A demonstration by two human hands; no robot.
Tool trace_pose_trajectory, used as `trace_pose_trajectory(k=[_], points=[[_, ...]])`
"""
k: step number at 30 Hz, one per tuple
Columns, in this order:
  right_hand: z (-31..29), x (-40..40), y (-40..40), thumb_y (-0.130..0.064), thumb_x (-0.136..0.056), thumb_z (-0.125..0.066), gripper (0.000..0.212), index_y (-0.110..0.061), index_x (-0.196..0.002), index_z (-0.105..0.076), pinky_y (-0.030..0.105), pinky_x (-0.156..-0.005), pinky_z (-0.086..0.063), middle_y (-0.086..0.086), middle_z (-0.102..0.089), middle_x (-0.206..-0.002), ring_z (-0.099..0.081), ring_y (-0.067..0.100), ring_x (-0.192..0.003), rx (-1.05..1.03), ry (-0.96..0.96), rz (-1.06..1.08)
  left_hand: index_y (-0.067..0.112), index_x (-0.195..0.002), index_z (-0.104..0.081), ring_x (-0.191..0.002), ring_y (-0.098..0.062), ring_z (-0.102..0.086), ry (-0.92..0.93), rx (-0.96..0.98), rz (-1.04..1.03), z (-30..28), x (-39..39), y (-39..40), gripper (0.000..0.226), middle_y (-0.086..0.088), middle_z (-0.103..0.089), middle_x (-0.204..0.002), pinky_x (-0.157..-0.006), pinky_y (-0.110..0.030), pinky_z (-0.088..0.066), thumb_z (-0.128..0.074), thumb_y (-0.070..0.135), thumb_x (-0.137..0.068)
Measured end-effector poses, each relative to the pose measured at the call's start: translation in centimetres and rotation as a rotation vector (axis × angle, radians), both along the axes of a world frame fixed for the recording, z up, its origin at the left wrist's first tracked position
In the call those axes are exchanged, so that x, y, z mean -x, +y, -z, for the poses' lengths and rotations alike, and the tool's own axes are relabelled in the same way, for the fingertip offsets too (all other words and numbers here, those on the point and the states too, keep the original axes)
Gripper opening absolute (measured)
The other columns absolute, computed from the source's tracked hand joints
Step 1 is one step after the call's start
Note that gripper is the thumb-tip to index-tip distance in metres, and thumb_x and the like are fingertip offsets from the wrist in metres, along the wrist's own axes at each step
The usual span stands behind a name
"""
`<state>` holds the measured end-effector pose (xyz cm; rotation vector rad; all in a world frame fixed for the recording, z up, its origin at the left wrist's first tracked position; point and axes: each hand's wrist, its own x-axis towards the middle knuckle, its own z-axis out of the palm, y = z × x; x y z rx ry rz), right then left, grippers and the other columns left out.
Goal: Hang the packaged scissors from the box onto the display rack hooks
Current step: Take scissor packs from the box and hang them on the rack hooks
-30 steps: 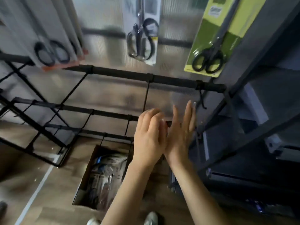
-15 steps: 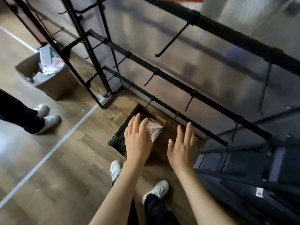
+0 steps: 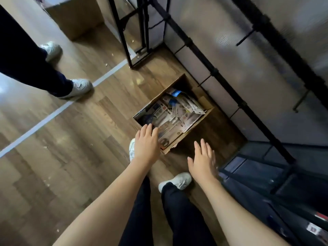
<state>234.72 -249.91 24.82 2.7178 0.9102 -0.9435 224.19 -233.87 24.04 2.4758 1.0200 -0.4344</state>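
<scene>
Both hands empty, fingers straight | left hand [image 3: 146, 145] over box [image 3: 193, 126]; right hand [image 3: 202, 161] beside it

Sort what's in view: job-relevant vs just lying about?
Job:
- cardboard box on the floor
- packaged scissors inside it
- rack hooks
- left hand, right hand, both open and empty

Lying about:
- second box, far left
- another person's shoes
- white floor line

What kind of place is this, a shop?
Probably a shop being stocked. A black rack with bare hooks stands by the wall, a cardboard box of packaged goods sits open on the wood floor, and both hands reach toward it.
</scene>
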Motion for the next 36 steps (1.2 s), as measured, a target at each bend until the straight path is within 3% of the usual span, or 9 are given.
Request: trace_pose_trajectory(k=[4,7,12,15,18,23,29,36], points=[[7.5,-0.4,1.8,-0.032,-0.097,-0.044,0.064,-0.016,-0.151,-0.013,0.041,-0.118,-0.005,0.007,-0.005,-0.159,-0.004,0.023,-0.146,0.010,0.024,-0.014,0.011,-0.140,-0.035,-0.139,-0.027,-0.024,0.065,0.046,0.068,7.4,0.6,0.6,0.052,-0.010,-0.032,-0.147,-0.109,-0.036,-0.022,-0.049,0.015,-0.090],[13.5,-1.6,2.9,-0.031,-0.097,-0.045,0.065,-0.016,-0.151,-0.012,0.041,-0.118,-0.006,0.008,-0.008,-0.159,-0.005,0.024,-0.146,0.012,0.013,-0.042,0.010,-0.120,-0.057,-0.117,-0.027,-0.051,0.096,-0.010,0.158,13.2,0.1,1.4,0.056,-0.009,-0.056,-0.123,-0.093,-0.034,-0.043,-0.076,0.021,-0.068],[23.0,-4.4,4.6,-0.028,-0.096,-0.048,0.066,-0.015,-0.151,-0.013,0.042,-0.118,-0.009,0.008,-0.011,-0.158,-0.007,0.024,-0.146,0.037,-0.020,-0.058,0.012,-0.143,-0.025,-0.135,-0.027,-0.027,0.171,-0.020,0.359,22.7,-3.4,2.8,0.061,-0.009,-0.030,-0.146,-0.107,-0.037,-0.027,-0.051,0.033,-0.092],[28.0,-6.5,5.5,-0.026,-0.095,-0.049,0.066,-0.016,-0.150,-0.015,0.043,-0.119,-0.010,0.008,-0.016,-0.157,-0.009,0.023,-0.146,0.067,-0.040,-0.064,0.012,-0.144,-0.023,-0.132,-0.026,-0.031,0.187,-0.052,0.358,27.3,-6.6,3.4,0.069,-0.010,-0.033,-0.144,-0.103,-0.036,-0.032,-0.059,0.035,-0.088],[31.9,-8.7,6.4,-0.025,-0.092,-0.056,0.069,-0.014,-0.149,-0.019,0.043,-0.118,-0.016,0.009,-0.025,-0.154,-0.017,0.025,-0.143,0.056,-0.088,-0.107,0.011,-0.142,-0.027,-0.129,-0.028,-0.035,0.193,-0.035,0.349,31.0,-9.2,3.7,0.063,-0.011,-0.038,-0.140,-0.101,-0.037,-0.034,-0.057,0.025,-0.088],[36.2,-12.0,7.8,-0.022,-0.086,-0.061,0.064,-0.015,-0.143,-0.032,0.042,-0.114,-0.023,0.009,-0.036,-0.146,-0.029,0.027,-0.136,0.073,-0.107,-0.230,0.014,-0.131,-0.041,-0.123,-0.027,-0.043,0.130,0.013,0.238,36.0,-11.9,3.3,0.044,-0.008,-0.048,-0.132,-0.095,-0.037,-0.036,-0.052,0.034,-0.093],[39.0,-12.8,8.4,-0.016,-0.088,-0.057,0.046,-0.014,-0.132,-0.044,0.041,-0.102,-0.034,0.011,-0.042,-0.136,-0.037,0.029,-0.124,0.082,-0.125,-0.367,0.013,-0.125,-0.047,-0.117,-0.028,-0.049,0.158,0.059,0.181,39.3,-12.6,3.3,0.044,-0.008,-0.053,-0.126,-0.092,-0.038,-0.039,-0.058,0.034,-0.087],[39.2,-12.6,7.7,-0.019,-0.090,-0.057,0.047,-0.011,-0.133,-0.041,0.040,-0.101,-0.036,0.014,-0.040,-0.137,-0.039,0.031,-0.124,0.090,-0.174,-0.408,0.011,-0.097,-0.054,-0.094,-0.028,-0.061,0.234,0.084,0.176,39.2,-11.7,3.4,0.009,-0.007,-0.063,-0.102,-0.068,-0.031,-0.038,-0.049,0.010,-0.089]])
